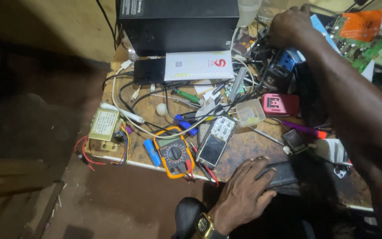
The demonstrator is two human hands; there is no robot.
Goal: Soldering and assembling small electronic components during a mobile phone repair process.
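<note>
A flat black device (279, 175) is pressed under the spread fingers of the left hand (242, 194); the right hand (289, 26) is curled, seemingly gripping tangled black cables (261, 57).

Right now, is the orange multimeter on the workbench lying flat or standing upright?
Lying flat. The orange multimeter rests on its back on the workbench, its dial and screen facing up.

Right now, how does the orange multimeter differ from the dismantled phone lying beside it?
The orange multimeter has a bright orange casing and a round dial; the dismantled phone is dark and flat, its upper part showing a bare circuit board. The multimeter looks whole; the phone is opened up. Both lie flat among cables near the table edge, touched by neither hand.
</note>
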